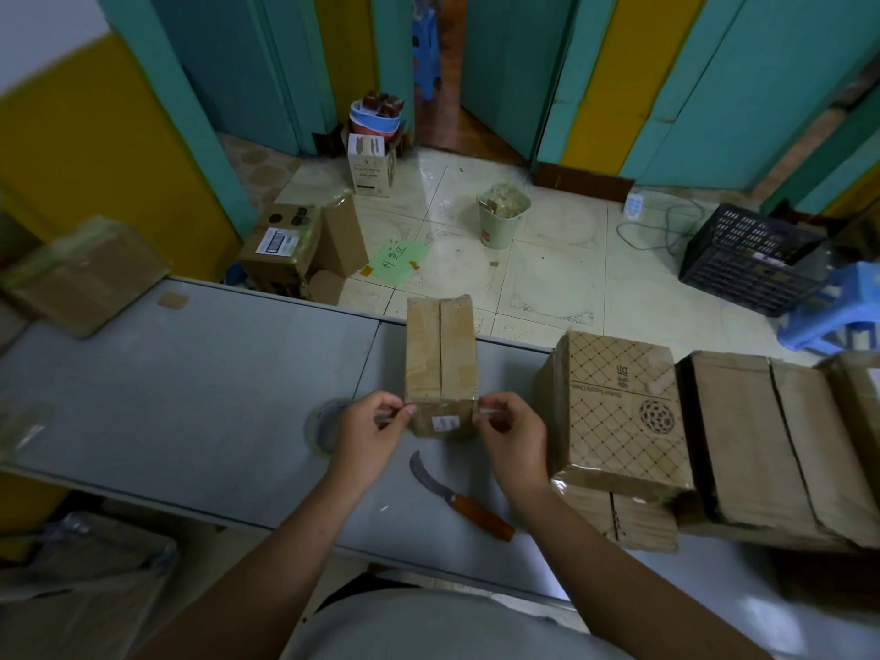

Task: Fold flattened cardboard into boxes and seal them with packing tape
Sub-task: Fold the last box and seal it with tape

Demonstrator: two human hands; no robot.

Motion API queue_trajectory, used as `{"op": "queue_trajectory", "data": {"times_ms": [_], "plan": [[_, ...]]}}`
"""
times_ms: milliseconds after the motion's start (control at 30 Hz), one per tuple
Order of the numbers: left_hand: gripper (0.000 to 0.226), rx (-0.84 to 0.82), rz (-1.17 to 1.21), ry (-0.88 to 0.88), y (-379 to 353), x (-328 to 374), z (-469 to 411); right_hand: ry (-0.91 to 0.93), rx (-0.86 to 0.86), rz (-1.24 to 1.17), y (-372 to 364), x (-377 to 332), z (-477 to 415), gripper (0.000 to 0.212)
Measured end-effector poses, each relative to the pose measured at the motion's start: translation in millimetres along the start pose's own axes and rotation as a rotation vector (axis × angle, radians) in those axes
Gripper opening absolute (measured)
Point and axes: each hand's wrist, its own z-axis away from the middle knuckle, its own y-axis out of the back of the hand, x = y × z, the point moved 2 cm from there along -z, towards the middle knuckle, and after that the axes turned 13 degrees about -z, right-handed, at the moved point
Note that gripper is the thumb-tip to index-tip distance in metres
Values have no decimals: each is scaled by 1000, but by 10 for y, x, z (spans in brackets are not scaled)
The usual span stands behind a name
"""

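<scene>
Two bare forearms reach forward from the bottom of the view over a pale grey surface. Left hand and right hand sit on either side of a small brown cardboard box, which stands upright near the middle of the surface with its top flaps closed along a centre seam. Each hand has thumb and forefinger pressed together, pinching one end of what looks like a strip of clear packing tape drawn across the box's near upper edge; the other fingers are curled. A small white label shows on the near face of the box.

A clear roll of tape lies flat just behind the left hand. Between the forearms lies a knife with a curved blade and an orange-brown wooden handle, apart from both hands. To the right, bundles of flattened brown cardboard are stacked, the nearest printed with a diamond pattern. Beyond the surface, on the tiled floor, stand a pale green bucket and a black plastic crate.
</scene>
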Motion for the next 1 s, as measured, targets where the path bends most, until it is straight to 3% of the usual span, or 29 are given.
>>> {"op": "queue_trajectory", "data": {"times_ms": [533, 633, 800, 1000], "plan": [[23, 23, 46, 5, -139, 108, 125, 33, -77, 333, 10, -43, -150, 33], [22, 14, 44, -8, -105, 79, 134, 64, -148, 458, 53, -90, -162, 17], [25, 31, 31, -8, -23, 8, 83, 167, -232, 548, 23, -218, -95, 17], [25, 8, 18, -33, 3, 42, 62, 119, -226, 570, -20, -306, -116, 8]]}}
